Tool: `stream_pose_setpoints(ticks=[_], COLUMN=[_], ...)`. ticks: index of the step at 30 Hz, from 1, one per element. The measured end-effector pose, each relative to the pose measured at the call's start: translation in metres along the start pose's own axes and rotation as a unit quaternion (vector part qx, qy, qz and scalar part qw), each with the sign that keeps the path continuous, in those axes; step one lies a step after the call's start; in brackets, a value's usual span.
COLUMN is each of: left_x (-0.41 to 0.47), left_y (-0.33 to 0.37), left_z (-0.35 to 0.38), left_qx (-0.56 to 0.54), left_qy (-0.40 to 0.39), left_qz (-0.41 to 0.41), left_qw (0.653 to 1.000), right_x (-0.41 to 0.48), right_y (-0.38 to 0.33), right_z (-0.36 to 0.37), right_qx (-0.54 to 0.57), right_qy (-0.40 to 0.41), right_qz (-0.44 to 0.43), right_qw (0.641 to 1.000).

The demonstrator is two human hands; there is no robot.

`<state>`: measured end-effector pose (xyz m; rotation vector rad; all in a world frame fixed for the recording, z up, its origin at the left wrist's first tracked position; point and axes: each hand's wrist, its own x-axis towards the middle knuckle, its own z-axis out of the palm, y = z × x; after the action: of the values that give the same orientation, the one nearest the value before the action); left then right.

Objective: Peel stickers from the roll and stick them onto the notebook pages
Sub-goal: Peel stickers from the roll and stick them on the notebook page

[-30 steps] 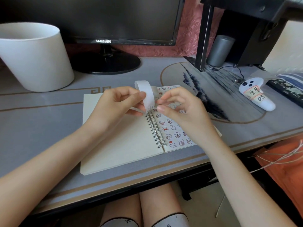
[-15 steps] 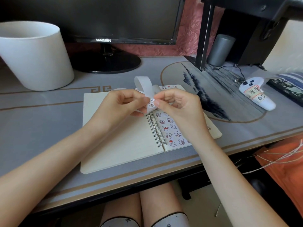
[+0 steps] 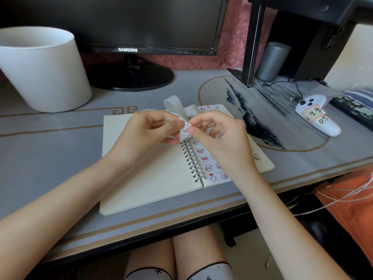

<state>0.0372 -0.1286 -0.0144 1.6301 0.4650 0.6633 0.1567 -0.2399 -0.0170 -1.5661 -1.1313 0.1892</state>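
Pinching sticker strip (image 3: 184, 126) between both hands over the spiral notebook (image 3: 153, 168) | left hand (image 3: 145, 132): fingers curled on strip; right hand (image 3: 218, 134): thumb and forefinger nipping its sticker end

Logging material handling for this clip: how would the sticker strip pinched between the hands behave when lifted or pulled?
Probably floppy: the sticker strip curls into a loose loop above the left hand and right hand. Likely very light, since fingertip pinches alone hold it up. It may twist or fold easily, as it looks thin.
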Motion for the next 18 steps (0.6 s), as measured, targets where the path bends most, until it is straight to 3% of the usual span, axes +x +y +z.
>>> stream_pose_setpoints(ticks=[18], left_x=[0.000], left_y=[0.003], left_z=[0.001], left_qx=[-0.026], left_qy=[0.004], left_qz=[-0.039], left_qw=[0.999], right_x=[-0.011], right_y=[0.004], right_z=[-0.007], right_qx=[-0.071], right_qy=[-0.021], right_qz=[-0.043], right_qw=[0.996])
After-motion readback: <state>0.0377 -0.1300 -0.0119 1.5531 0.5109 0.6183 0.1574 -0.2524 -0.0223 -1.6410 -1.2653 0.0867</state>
